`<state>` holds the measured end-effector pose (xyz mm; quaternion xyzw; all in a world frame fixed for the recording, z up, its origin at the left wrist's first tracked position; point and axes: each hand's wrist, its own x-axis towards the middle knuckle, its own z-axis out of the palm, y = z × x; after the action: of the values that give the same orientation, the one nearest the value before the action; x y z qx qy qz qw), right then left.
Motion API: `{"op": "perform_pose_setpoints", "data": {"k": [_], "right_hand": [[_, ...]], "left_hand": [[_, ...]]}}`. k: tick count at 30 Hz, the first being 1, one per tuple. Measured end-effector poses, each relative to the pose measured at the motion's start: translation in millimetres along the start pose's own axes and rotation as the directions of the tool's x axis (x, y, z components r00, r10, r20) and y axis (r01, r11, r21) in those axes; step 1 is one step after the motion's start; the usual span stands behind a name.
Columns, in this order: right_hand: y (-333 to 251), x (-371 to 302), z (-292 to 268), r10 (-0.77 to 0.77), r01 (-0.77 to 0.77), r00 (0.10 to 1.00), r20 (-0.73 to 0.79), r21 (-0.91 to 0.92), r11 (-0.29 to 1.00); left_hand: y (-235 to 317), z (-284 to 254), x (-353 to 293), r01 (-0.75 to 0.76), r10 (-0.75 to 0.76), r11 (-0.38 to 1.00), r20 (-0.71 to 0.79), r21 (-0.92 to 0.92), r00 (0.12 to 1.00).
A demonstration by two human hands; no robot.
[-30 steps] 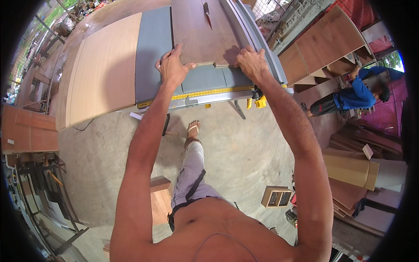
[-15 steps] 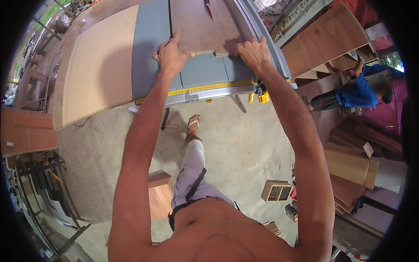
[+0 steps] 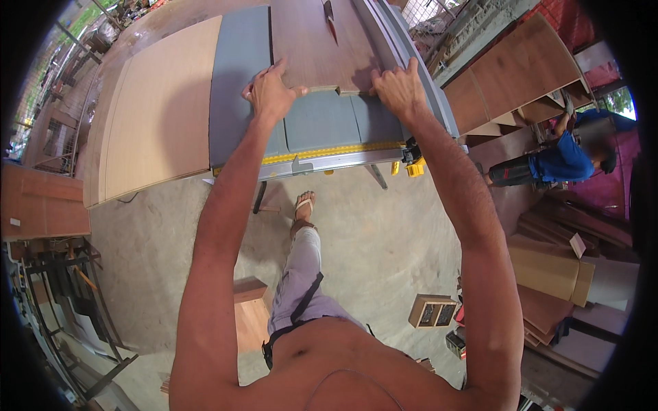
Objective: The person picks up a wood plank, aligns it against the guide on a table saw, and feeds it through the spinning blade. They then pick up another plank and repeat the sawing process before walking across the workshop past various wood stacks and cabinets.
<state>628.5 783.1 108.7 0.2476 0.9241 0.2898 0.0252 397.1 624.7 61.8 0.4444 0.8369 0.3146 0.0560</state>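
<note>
A brown wooden board (image 3: 312,48) lies flat on the grey table saw top (image 3: 322,127), with a notch in its near edge. The saw blade (image 3: 330,22) stands up through the board, beyond my hands. My left hand (image 3: 271,94) grips the board's near left corner, thumb along the near edge and fingers at the side. At the near right corner, my right hand (image 3: 399,89) holds the board with bent fingers, close beside the metal rip fence (image 3: 404,51). Its fingertips are partly hidden.
A pale wood panel (image 3: 161,103) extends the table to the left. A yellow measuring scale (image 3: 315,152) runs along the front rail. On the floor are a wooden box (image 3: 252,315) and a small framed box (image 3: 433,312). A person in blue (image 3: 562,159) is by a cabinet at right.
Both hands and the board have slid slightly forward, so the board's near edge is closer to the blade. The view has shifted a little. The person at right has moved slightly.
</note>
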Motion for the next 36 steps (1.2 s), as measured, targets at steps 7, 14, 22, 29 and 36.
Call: {"op": "perform_pose_setpoints", "data": {"k": [7,14,22,29,36], "right_hand": [[-2,2,3,0.051,-0.051,0.999,0.001,0.003,0.999],[1,13,4,0.029,-0.046,0.991,0.129,0.129,0.991],[2,17,14,0.017,-0.015,0.999,-0.035,0.066,0.998],[5,32,10,0.037,-0.052,0.992,0.122,0.125,0.991],[9,43,11,0.019,-0.038,0.986,0.168,0.112,0.993]], "left_hand": [[0,1,3,-0.004,0.006,1.0,-0.058,0.027,0.998],[7,-6,7,0.037,-0.037,0.998,0.0,-0.049,0.999],[2,-1,14,0.029,-0.03,0.998,-0.02,-0.056,0.999],[-1,3,28,0.0,-0.001,1.0,-0.063,-0.014,0.998],[-5,2,40,0.023,-0.022,0.999,0.012,-0.036,1.0]]}}
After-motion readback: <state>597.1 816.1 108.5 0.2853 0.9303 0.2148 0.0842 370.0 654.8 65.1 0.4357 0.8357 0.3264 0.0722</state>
